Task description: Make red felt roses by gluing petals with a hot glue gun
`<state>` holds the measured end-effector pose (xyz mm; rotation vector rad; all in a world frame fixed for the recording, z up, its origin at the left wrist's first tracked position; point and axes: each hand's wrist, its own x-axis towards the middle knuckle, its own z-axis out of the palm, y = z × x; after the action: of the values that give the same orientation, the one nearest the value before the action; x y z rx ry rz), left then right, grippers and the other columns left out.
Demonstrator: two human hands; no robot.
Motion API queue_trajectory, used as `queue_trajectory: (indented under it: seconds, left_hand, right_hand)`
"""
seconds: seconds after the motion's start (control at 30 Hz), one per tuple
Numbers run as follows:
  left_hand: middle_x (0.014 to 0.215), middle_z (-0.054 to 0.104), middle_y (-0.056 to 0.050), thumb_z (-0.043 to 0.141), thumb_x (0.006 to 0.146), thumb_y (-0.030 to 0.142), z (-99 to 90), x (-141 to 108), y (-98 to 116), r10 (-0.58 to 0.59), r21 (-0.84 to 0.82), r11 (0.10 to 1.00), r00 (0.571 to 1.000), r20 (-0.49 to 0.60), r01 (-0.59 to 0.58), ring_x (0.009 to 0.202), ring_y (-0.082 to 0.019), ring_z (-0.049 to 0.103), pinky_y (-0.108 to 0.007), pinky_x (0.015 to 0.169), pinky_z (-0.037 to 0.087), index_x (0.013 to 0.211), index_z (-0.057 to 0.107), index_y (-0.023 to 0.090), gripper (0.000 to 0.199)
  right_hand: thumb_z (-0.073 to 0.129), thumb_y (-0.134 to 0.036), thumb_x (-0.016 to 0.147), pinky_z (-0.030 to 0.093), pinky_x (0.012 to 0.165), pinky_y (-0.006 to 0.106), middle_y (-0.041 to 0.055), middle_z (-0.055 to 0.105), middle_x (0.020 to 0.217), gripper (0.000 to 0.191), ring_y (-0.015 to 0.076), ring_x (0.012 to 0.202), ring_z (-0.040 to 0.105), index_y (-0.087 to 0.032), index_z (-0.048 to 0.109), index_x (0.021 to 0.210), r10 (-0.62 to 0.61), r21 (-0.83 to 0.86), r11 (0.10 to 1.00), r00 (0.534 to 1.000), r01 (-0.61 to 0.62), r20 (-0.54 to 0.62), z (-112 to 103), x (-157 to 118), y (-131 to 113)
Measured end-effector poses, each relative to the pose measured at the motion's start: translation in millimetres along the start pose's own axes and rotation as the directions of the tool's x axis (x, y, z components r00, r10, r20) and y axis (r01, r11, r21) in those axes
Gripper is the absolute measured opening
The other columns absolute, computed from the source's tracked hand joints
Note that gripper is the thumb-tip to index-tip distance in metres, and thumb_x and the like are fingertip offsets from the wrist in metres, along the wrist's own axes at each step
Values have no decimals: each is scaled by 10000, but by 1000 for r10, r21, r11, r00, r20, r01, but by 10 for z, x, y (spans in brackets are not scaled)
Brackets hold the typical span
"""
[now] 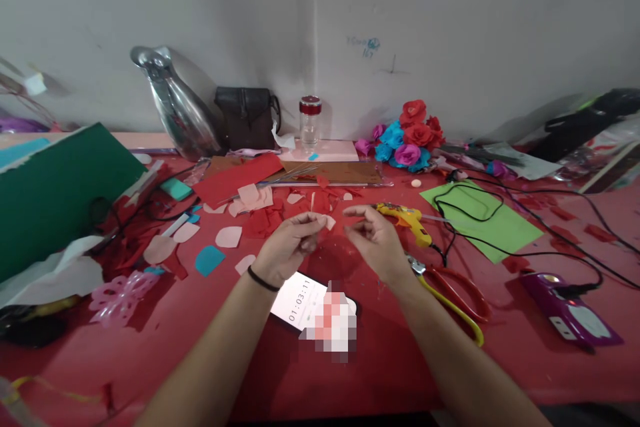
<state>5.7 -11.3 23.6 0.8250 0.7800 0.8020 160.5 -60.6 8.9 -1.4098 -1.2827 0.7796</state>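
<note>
Left hand (291, 245) pinching small pink piece (331, 222), which sits between the hands. Right hand (373, 237) just beside it, fingers curled, tips apart.

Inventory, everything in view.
Table: 1, red, foreground
Wall: 1, grey, back
Jug: 1, silver, back left
Pouch: 1, brown, back left
Jar: 1, clear, red lid, back centre
Flowers: one bunch, red, blue, purple, back right
Board: 1, dark green, left
Butterfly: 1, pink, front left
Petals: several, pink and blue, left
Scraps: uncountable, mostly red, centre
Glue gun: 1, yellow, right
Paper sheet: 1, lime, right
Hand tool: 1, red-yellow handles, right
Cables: several, black, both sides
Power block: 1, purple, right
Phone: 1, white screen, front centre
Held petal: 1, pink, centre
Left hand: 1, black wristband, pinching petal
Right hand: 1, bare, centre
</note>
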Motion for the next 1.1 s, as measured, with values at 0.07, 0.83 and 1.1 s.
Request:
queue_trajectory:
  seconds: [0.07, 0.83, 1.1]
  left_hand:
    - [573, 487, 33, 747, 628, 209, -2, -2, 10, -42, -146, 988, 997, 62, 51, 429, -27, 263, -189, 414, 266, 630, 624, 157, 133]
    - [652, 612, 11, 681, 730, 162, -344, -102, 458, 199, 33, 980, 975, -99, -197, 419, -18, 245, -172, 375, 214, 655, 653, 134, 84]
    - [702, 708, -24, 676, 648, 216, -7, 72, -67, -64, 624, 780, 998, 3, 48, 738, -142, 627, -281, 781, 460, 625, 672, 172, 50]
  right_hand:
    - [614, -220, 712, 512, 703, 292, 59, 651, 1095, 484, 134, 718, 630, -245, 515, 1185, 17, 59, 998, 985, -28, 172, 57, -28, 5]
    - [482, -179, 803, 432, 859, 360, 83, 694, 934, 201, 234, 923, 606, -199, 663, 887, -228, -694, 711, 971, 116, -71, -448, 178, 132]
    - [498, -597, 791, 412, 629, 314, 159, 691, 925, 501, 283, 849, 643, -145, 635, 960, 385, -817, 349, 865, -460, -322, -1163, 317, 387]
